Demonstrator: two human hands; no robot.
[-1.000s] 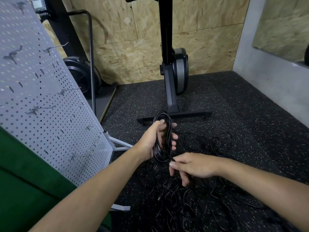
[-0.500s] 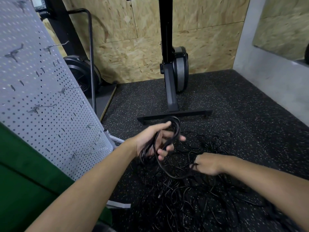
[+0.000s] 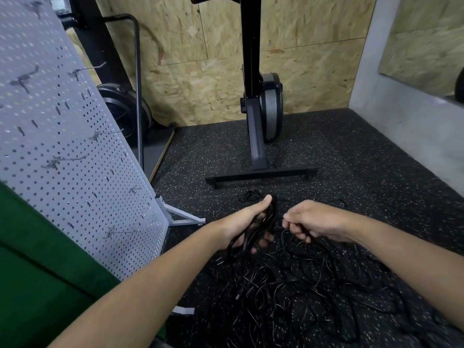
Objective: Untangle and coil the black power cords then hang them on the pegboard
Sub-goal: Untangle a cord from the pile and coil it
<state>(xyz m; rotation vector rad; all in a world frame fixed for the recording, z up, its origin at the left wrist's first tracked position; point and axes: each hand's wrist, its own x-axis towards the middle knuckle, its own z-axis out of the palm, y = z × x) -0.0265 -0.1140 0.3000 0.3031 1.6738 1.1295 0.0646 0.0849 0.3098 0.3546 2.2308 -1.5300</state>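
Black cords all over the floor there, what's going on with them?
A person is coiling power cord out of a tangle. Their left hand grips a coil of gathered loops. Their right hand pinches a strand that runs down into the tangled pile on the speckled floor. The pegboard stands to the left, and nothing hangs on the hooks in view yet.

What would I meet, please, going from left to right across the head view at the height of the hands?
Green panel → pegboard → pegboard's foot → left hand gripping the coiled cord → right hand pinching a cord strand.
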